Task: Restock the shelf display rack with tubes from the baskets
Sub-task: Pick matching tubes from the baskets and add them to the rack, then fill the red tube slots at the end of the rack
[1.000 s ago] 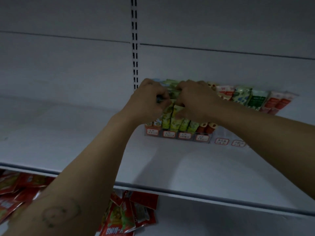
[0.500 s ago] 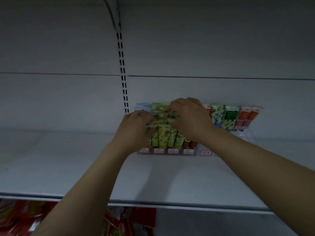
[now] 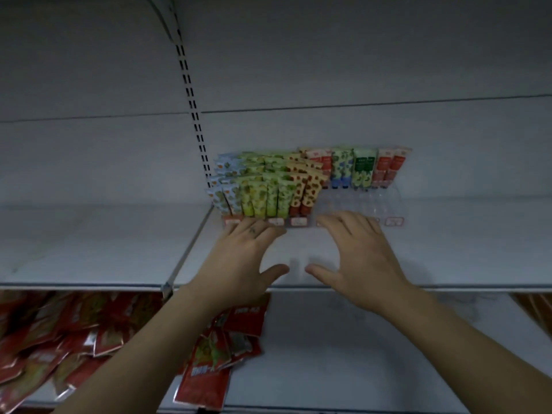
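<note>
Both hands are empty and spread flat, palms down: the left hand [image 3: 246, 258] and the right hand [image 3: 360, 258] hang over the white shelf [image 3: 89, 243] with their fingertips at the front edge of the clear display rack [image 3: 361, 201], seemingly to square or steady it. Whether they actually touch it is unclear. The tubes [image 3: 263, 192] stand cap-down in stepped rows so that each printed face shows above the one in front. They fill the rack's left half, while on the right only a back row [image 3: 363, 168] stands and the front sockets are bare, so restocking looks partway done. No basket is in view. Red packets [image 3: 74, 333] lie on the shelf below.
</note>
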The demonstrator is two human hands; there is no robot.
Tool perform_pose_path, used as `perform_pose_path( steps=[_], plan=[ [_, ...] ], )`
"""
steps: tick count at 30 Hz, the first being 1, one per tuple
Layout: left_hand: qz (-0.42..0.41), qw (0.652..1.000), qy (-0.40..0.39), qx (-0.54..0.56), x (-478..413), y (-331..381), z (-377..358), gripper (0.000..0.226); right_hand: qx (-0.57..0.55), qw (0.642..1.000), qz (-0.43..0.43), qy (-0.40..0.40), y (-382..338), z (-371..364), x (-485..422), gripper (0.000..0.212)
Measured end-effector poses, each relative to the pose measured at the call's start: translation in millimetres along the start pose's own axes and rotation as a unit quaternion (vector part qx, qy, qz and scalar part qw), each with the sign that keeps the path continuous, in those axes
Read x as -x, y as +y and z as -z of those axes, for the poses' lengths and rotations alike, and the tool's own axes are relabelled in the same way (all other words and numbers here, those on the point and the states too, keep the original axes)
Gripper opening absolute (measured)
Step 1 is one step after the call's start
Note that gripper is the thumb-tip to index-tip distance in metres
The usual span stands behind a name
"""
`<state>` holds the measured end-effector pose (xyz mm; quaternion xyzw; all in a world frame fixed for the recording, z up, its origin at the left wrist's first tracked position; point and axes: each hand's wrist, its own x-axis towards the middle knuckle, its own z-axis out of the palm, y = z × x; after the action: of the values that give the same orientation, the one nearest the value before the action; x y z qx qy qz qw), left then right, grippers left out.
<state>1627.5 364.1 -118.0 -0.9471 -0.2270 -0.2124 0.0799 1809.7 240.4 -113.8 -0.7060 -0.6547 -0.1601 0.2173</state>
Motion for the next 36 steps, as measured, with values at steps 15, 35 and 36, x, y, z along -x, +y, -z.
perform_pose_path(
  steps=[15,35,36],
  plan=[
    [0.013,0.955,-0.22,0.197,82.6,135.5,-158.8,0.045,-0.006,0.923,-0.165,-0.347,53.0,-56.4,164.0,0.07],
    [0.093,0.852,-0.494,0.147,143.0,223.3,-279.7,0.046,-0.037,0.813,-0.211,-0.541,80.7,-210.7,270.7,0.046],
    [0.101,0.853,-0.493,0.142,149.5,228.2,-282.1,0.05,-0.042,0.825,-0.213,-0.522,82.0,-216.7,273.2,0.048]
  ],
)
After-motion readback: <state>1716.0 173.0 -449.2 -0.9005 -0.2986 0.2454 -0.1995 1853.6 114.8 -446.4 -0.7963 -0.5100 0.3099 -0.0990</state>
